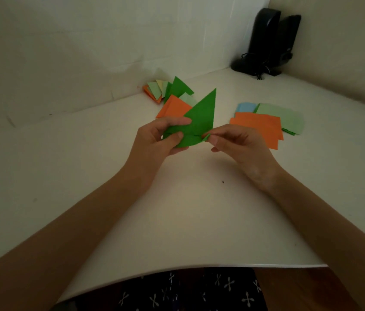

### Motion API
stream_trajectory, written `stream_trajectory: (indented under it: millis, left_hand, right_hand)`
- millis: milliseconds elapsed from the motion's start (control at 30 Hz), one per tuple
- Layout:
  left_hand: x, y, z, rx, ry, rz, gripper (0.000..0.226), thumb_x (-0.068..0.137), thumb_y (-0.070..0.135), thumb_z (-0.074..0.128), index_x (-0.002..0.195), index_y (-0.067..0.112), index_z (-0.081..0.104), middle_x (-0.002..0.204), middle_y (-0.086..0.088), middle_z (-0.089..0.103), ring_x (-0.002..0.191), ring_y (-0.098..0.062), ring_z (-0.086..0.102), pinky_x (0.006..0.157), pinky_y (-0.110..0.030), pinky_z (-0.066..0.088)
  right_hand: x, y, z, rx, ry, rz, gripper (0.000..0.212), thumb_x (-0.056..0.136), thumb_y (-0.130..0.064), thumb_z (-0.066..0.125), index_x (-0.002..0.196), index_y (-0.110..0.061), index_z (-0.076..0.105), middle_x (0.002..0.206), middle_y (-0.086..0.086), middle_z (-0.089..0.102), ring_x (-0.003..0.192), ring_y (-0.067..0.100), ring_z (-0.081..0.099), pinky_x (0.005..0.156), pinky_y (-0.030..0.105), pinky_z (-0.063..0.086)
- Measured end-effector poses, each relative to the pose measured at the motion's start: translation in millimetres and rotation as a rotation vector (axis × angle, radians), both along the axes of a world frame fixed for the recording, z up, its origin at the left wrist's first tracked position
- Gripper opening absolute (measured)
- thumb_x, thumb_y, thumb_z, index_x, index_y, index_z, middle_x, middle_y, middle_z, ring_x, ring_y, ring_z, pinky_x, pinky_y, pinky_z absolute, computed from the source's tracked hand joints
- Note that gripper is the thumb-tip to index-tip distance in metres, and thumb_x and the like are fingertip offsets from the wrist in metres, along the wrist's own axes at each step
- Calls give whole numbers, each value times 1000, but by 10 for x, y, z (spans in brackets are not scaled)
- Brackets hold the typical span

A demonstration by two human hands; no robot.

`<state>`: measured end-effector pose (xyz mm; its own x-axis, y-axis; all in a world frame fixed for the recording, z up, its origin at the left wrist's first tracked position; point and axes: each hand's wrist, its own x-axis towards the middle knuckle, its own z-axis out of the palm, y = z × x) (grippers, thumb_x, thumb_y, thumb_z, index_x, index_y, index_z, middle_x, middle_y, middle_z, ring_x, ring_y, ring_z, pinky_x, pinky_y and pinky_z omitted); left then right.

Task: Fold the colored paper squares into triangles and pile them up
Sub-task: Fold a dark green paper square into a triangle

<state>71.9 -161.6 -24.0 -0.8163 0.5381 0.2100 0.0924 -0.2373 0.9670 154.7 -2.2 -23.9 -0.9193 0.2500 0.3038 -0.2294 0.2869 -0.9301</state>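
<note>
Green paper (201,115): folded into a triangle, held in the air above the table (177,216), tip pointing away.
Handling: judged very light, thin and limp. It creases readily and may tear if tugged, so it is best held at edges and corners.
Left hand (161,140): fingers (170,122) and thumb curled round the lower left part.
Right hand (242,144): pinches the lower right corner.
Folded pile (173,95): behind, on the table.
Unfolded squares (262,125): stacked to the right, apart from the pile.

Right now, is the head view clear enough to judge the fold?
Head view: dim and slightly soft, no glare; wide-angle lens bows the near edge of the white table; the dark green folded paper triangle reads clearly; faint shadow under the right hand.
</note>
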Motion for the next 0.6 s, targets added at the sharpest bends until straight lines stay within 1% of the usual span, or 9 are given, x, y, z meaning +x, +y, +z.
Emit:
stream_trajectory:
  millis: [100, 200, 233, 267, 333, 400, 467, 533, 600]
  left_hand:
    - [-21, -18, 16, 24, -69, -46, 33, 92, -7, 44, 86, 15, 68, 100, -1, 67, 94, -15, 65, 74, -26, 55]
    - [-21, -10, -4, 0, -60, -66, 31, 90, -10, 46, 87, 13, 68, 92, 4, 69, 87, -11, 67, 71, -23, 55]
    - [-17, -3, -16, -7, -53, -59, 30, 89, -10, 48, 89, 13, 67, 92, 4, 69, 85, -9, 67, 70, -21, 55]
    - [-12, 3, -27, -11, -50, -42, 30, 89, -10, 49, 91, 14, 66, 93, 3, 68, 83, -6, 67, 70, -19, 54]
    - [-7, 15, -40, -5, -55, -6, 31, 89, -11, 50, 97, 15, 64, 94, 3, 66, 80, -2, 67, 68, -16, 53]
    - [-1, 24, -45, 20, -67, -1, 31, 88, -12, 50, 100, 14, 63, 95, 1, 66, 81, -4, 68, 68, -17, 54]
    - [7, 29, -45, 43, -77, -13, 31, 88, -12, 50, 100, 14, 63, 98, -1, 66, 83, -7, 68, 69, -20, 54]
    - [14, 36, -48, 63, -96, -36, 30, 87, -12, 50, 98, 12, 64, 102, -5, 66, 87, -11, 68, 71, -21, 54]
    - [26, 41, -49, 70, -99, -56, 29, 87, -13, 50, 97, 11, 64, 107, -8, 65, 93, -16, 66, 73, -22, 54]
  right_hand:
    - [6, 43, 16, -89, -2, -33, 17, 90, -3, 56, 85, -14, 67, 80, -7, 69, 81, 10, 61, 75, 23, 52]
    - [5, 73, 18, -191, -3, -69, 20, 89, -1, 55, 89, -18, 65, 88, -7, 67, 88, 8, 60, 81, 26, 49]
    - [14, 80, 0, -112, 14, -113, 26, 85, 0, 56, 94, -23, 63, 98, -8, 65, 96, 7, 58, 86, 27, 46]
    - [25, 78, -18, 55, 45, -165, 36, 78, 0, 55, 101, -28, 60, 112, -7, 60, 107, 7, 53, 93, 27, 42]
    - [42, 48, -51, 499, 144, -212, 54, 68, 1, 51, 112, -29, 55, 132, -3, 42, 124, 12, 38, 104, 23, 30]
    - [20, 26, -102, 766, 202, -167, 49, 70, -3, 56, 115, -24, 59, 137, 1, 34, 128, 19, 31, 108, 18, 20]
    - [-12, 3, -129, 854, 217, -135, 28, 79, -21, 61, 106, -22, 67, 138, 4, 37, 126, 21, 30, 107, 13, 14]
    - [-18, 3, -146, 830, 218, -175, 23, 81, -33, 60, 97, -21, 70, 136, 7, 42, 123, 18, 30, 106, 10, 14]
    - [-8, 6, -131, 771, 209, -212, 21, 82, -36, 59, 94, -22, 70, 134, 4, 44, 121, 18, 31, 104, 9, 14]
